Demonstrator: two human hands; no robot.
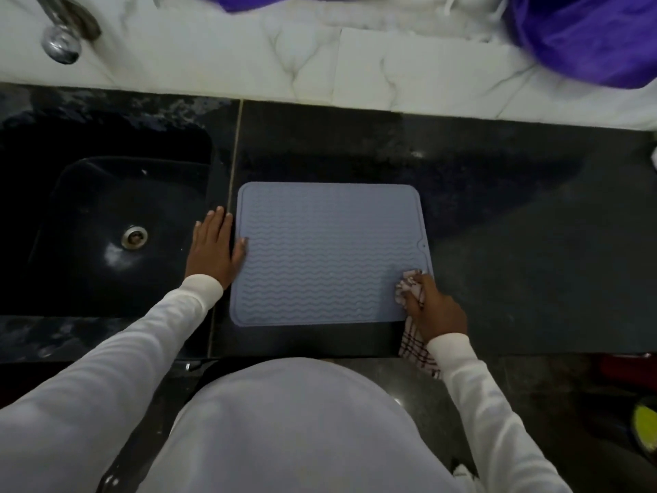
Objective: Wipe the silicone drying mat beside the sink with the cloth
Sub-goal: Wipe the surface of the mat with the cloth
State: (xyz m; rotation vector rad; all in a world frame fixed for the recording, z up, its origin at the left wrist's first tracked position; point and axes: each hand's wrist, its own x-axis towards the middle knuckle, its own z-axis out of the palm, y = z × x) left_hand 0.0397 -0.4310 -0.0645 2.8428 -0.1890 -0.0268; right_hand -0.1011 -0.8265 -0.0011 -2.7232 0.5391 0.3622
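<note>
Two hands are at work on the mat. The right hand (435, 307) has its fingers curled round a bunched checked cloth (412, 290), pressing it onto the near right corner of the mat; a loose tail of the cloth hangs over the front edge of the desk (533, 243). The left hand (213, 249) lies flat with fingers straight, on the desk beside the mat's left edge, its thumb reaching onto the mat, apparently to steady it.

The silicone drying mat (327, 254) lies flat on the dark desk, between the two hands, just right of the sink (89, 222).

Step in hand: wiping, judged to be at one corner of a stroke. The next move calls for drawing the cloth across the wavy ribs toward the left hand, keeping downward pressure, while the left hand stops the mat from sliding.
</note>
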